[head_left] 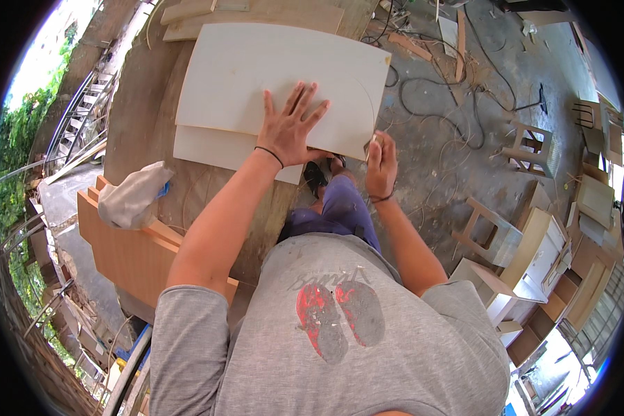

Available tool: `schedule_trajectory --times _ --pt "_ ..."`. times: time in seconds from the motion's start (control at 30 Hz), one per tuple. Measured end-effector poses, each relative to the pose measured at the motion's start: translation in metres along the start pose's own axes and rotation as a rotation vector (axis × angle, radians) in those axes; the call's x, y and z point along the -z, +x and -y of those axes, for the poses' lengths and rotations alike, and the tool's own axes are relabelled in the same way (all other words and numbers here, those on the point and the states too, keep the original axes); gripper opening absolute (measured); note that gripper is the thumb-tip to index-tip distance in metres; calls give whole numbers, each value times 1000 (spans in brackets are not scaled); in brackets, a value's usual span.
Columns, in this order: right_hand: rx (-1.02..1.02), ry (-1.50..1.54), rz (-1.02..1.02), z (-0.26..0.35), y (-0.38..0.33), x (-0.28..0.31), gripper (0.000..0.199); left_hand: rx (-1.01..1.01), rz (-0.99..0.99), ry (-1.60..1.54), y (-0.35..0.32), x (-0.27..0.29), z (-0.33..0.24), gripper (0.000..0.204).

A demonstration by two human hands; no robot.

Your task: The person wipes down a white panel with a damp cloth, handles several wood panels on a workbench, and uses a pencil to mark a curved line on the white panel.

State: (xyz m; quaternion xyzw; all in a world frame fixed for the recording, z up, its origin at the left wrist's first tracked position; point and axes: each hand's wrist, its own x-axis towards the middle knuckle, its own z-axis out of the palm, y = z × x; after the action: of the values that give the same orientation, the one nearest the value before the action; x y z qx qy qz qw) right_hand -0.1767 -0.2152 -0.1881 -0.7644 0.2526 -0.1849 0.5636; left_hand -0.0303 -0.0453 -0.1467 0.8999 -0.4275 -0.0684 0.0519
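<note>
A white board (pixel 236 76) with a thin brown edge lies on a brown wooden work surface (pixel 140 97). A faint curved line runs over its right end. Under its near edge another white board (pixel 208 147) sticks out. My left hand (pixel 291 128) presses flat on the upper board with fingers spread, holding nothing. At the board's near right corner, my right hand (pixel 381 166) is closed with the thumb on top. Whatever is between its fingers, if anything, is too small to tell.
A dark cable (pixel 423 114) loops over the concrete floor among wood offcuts (pixel 410 47). Wooden stool-like frames (pixel 530 149) and cabinets (pixel 534 249) stand at the right. To my left, a beige cloth (pixel 133 197) drapes over brown wooden panels (pixel 121 256). Planks (pixel 256 22) lie beyond the board.
</note>
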Motion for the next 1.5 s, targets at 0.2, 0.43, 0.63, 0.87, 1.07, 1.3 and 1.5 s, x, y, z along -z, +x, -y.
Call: schedule_trajectory --times 0.2,0.43,0.63,0.87,1.07,1.3,1.5 --pt "-29 100 -29 -9 -15 -1 30 -9 18 16 1 1 0 105" --pt "-447 571 -75 27 -6 -14 32 41 -53 8 0 -7 -8 103" --pt "-425 493 -62 5 56 10 35 283 -172 -341 7 2 -23 95" --pt "-374 299 11 -7 136 46 32 1114 -232 -319 14 11 65 88" --pt "-323 316 61 -9 163 44 34 1274 -626 -621 15 -3 73 67" --pt "-193 299 303 7 221 42 32 1403 -1011 -597 -24 -33 24 43" --pt "-143 186 596 17 273 -3 30 1556 -1093 -625 -61 -31 -47 36"
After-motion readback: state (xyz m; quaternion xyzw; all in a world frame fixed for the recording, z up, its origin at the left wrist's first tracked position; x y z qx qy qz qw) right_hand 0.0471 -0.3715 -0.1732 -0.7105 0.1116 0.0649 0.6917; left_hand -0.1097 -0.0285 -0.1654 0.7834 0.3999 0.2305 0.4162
